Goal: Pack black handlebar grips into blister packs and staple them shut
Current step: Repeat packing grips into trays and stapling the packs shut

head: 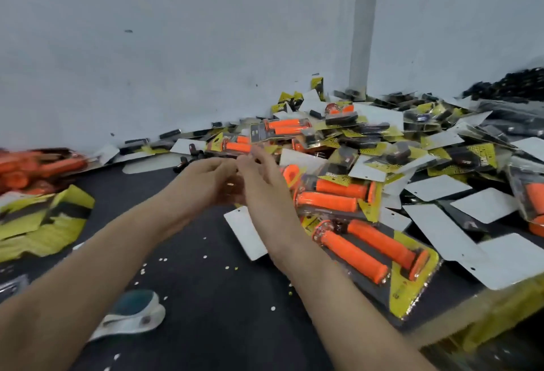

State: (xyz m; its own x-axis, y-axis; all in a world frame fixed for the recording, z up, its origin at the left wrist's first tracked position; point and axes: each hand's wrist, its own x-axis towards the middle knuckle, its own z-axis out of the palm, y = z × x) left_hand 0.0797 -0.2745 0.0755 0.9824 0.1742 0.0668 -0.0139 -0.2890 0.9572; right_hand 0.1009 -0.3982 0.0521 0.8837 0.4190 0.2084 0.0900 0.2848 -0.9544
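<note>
Far left lies a heap of orange grips [32, 169], with crumpled yellow backing cards [41, 220] in front of it. Nearer the person, a white-and-teal tool [132, 316], probably the stapler, rests on the dark table [206, 297] under the left forearm. The left hand [206, 178] and right hand [260, 178] meet at mid-table, the left's fingers curled toward the right's, which reach forward. The blur hides whether they pinch anything between them, so I cannot tell what either grips. A few loose black grips [185, 161] sit just beyond the left fingertips, too small to read their axis. A white card [245, 231] lies beneath the right wrist. To the right spreads the pile of blister packs [374, 250], the near ones holding orange grips angled toward the person. The main black grip heap [513, 82] is far back on the right, well apart from both hands. It is nearer the right hand, so a fresh pair likely calls for a long rightward reach.
</note>
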